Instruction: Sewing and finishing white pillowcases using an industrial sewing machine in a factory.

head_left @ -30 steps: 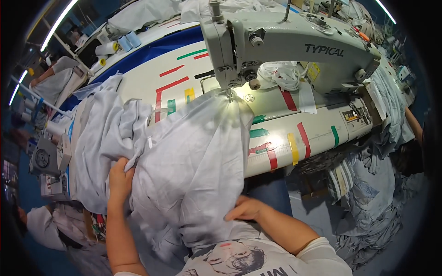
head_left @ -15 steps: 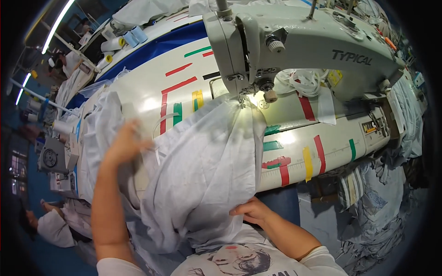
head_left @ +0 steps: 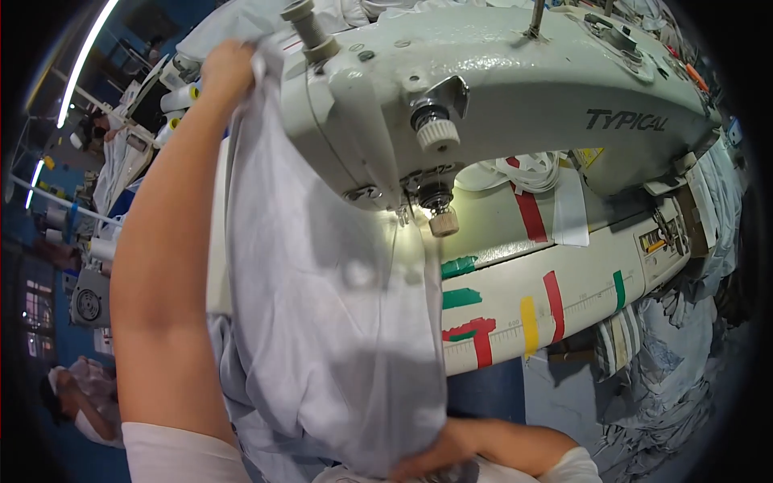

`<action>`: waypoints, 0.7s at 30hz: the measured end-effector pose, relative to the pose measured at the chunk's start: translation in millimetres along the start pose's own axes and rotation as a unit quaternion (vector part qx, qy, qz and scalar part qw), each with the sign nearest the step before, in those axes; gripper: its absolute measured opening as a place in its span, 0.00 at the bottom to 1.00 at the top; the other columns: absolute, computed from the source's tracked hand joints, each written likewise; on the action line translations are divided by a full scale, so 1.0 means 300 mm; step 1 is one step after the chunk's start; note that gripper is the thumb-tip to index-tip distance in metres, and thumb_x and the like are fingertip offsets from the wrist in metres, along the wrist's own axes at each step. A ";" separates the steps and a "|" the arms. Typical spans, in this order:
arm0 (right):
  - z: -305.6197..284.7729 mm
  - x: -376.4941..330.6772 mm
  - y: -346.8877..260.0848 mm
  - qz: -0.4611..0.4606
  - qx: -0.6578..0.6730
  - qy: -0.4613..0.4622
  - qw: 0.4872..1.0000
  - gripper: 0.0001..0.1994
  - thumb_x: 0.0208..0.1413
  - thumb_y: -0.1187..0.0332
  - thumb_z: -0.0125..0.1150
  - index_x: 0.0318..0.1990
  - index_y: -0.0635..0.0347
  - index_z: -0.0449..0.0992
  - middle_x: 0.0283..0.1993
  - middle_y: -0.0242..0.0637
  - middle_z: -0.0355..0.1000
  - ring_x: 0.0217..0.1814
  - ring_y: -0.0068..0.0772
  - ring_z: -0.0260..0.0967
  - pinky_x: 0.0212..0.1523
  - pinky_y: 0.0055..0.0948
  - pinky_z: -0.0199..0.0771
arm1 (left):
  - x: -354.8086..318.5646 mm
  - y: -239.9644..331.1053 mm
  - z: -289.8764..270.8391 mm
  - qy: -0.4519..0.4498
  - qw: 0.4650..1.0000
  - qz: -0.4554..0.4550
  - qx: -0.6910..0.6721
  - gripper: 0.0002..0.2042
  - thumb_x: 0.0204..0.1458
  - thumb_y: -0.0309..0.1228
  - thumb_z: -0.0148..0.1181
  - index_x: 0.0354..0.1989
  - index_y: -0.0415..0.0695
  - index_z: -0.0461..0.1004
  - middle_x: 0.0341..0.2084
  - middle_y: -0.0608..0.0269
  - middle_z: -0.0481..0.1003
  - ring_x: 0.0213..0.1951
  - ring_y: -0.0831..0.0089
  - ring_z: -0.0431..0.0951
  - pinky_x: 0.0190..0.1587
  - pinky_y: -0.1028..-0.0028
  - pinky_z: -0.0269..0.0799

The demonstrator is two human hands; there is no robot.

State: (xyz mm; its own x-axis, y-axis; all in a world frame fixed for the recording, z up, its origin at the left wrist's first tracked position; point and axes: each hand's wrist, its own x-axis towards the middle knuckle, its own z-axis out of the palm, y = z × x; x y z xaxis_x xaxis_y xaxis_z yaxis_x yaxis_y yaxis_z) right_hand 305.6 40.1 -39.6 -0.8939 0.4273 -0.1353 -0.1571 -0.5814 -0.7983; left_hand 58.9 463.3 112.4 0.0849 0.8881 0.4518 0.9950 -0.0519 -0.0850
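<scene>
Lifted now — left hand [head_left: 229,71] raised to the upper left of the frame, well above where it lay a second ago on the heap at the lower left, and dragging the pale grey cloth [head_left: 322,306] up with it. Fingers clenched on the cloth's top edge, beside the head of the sewing machine [head_left: 483,88]. Right hand [head_left: 439,455] low at the bottom centre, where it was before, fingers closed on the cloth's lower end. So no longer spread flat over the desk [head_left: 580,298] but hung between two grips, top to bottom — by the look of it, being shaken out or turned rather than fed to the needle.

Thin, light grey-lilac, half translucent under the machine lamp, with soft vertical folds and a darker bunched mass near the bottom. Covers the left half of the desk from view; coloured tape strips [head_left: 531,322] left showing to its right.
</scene>
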 end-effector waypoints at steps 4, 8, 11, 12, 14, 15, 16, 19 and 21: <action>-0.017 -0.203 0.143 -0.016 -0.090 0.157 0.983 0.18 0.51 0.67 0.66 0.48 0.63 0.74 0.48 0.38 0.72 0.48 0.28 0.70 0.51 0.27 0.68 | -0.207 0.253 0.084 -0.085 0.993 0.027 -0.080 0.15 0.49 0.35 0.58 0.44 0.41 0.73 0.41 0.51 0.74 0.47 0.60 0.73 0.50 0.64 0.66; -0.136 -0.251 0.312 0.082 -0.215 0.386 0.893 0.15 0.51 0.67 0.66 0.46 0.62 0.75 0.36 0.32 0.73 0.39 0.22 0.67 0.41 0.26 0.68 | -0.320 0.216 0.171 -0.210 0.963 0.049 -0.162 0.23 0.46 0.34 0.62 0.51 0.39 0.67 0.49 0.48 0.69 0.53 0.59 0.68 0.55 0.64 0.62; -0.253 -0.173 0.256 -0.005 0.082 0.414 0.907 0.19 0.53 0.74 0.62 0.53 0.63 0.69 0.51 0.38 0.70 0.48 0.25 0.69 0.50 0.27 0.70 | -0.553 -0.081 0.116 -0.303 0.930 0.048 -0.201 0.30 0.44 0.34 0.65 0.57 0.38 0.63 0.55 0.45 0.65 0.59 0.58 0.64 0.58 0.64 0.59; -0.286 -0.120 0.295 0.000 0.084 0.412 0.907 0.19 0.53 0.74 0.62 0.53 0.63 0.69 0.51 0.38 0.70 0.48 0.25 0.69 0.50 0.27 0.70 | -0.567 -0.111 0.143 -0.335 0.915 0.048 -0.221 0.32 0.43 0.34 0.65 0.58 0.38 0.62 0.57 0.45 0.64 0.60 0.58 0.63 0.60 0.64 0.59; -0.388 -0.048 0.420 -0.087 0.125 0.363 0.919 0.18 0.54 0.74 0.60 0.53 0.63 0.69 0.52 0.38 0.69 0.51 0.27 0.68 0.52 0.28 0.69 | -0.933 -0.138 0.054 -0.282 0.947 -0.029 -0.154 0.39 0.42 0.36 0.67 0.62 0.35 0.55 0.60 0.41 0.58 0.62 0.51 0.57 0.63 0.62 0.53; -0.364 0.016 0.344 -0.074 0.267 0.277 0.920 0.18 0.54 0.73 0.60 0.53 0.63 0.69 0.51 0.38 0.70 0.51 0.27 0.68 0.52 0.28 0.69 | -1.079 -0.232 -0.009 -0.248 0.957 -0.067 -0.132 0.39 0.41 0.36 0.68 0.61 0.34 0.56 0.59 0.41 0.59 0.62 0.48 0.57 0.64 0.60 0.52; -0.347 0.065 0.282 -0.055 0.400 0.189 0.895 0.18 0.54 0.73 0.59 0.53 0.63 0.69 0.51 0.38 0.70 0.51 0.28 0.68 0.53 0.28 0.68 | -1.154 -0.190 -0.099 -0.256 0.949 -0.162 -0.084 0.32 0.45 0.33 0.65 0.57 0.33 0.60 0.55 0.42 0.63 0.59 0.49 0.60 0.60 0.58 0.55; -0.273 0.076 0.306 -0.082 0.289 0.173 0.938 0.18 0.54 0.72 0.59 0.53 0.64 0.69 0.51 0.39 0.70 0.50 0.28 0.68 0.52 0.28 0.68 | -1.285 -0.168 -0.150 -0.224 0.951 -0.202 -0.075 0.19 0.53 0.30 0.56 0.50 0.32 0.65 0.49 0.43 0.67 0.53 0.53 0.66 0.54 0.60 0.60; -0.226 0.082 0.345 -0.110 0.168 0.156 0.967 0.18 0.53 0.72 0.59 0.53 0.64 0.69 0.50 0.39 0.70 0.49 0.28 0.69 0.51 0.28 0.69 | -1.262 -0.193 -0.093 0.040 0.928 -0.300 -0.218 0.14 0.59 0.30 0.49 0.48 0.32 0.69 0.44 0.48 0.72 0.48 0.60 0.71 0.52 0.66 0.63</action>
State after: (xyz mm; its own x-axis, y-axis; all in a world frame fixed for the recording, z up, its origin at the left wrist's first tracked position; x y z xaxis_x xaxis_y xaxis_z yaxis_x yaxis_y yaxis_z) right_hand 295.9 37.2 -165.3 -0.6612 0.7238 -0.1972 -0.5034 -0.6230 -0.5986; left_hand -29.4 117.4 -28.8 -0.5048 0.7807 0.3683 0.7894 0.2449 0.5629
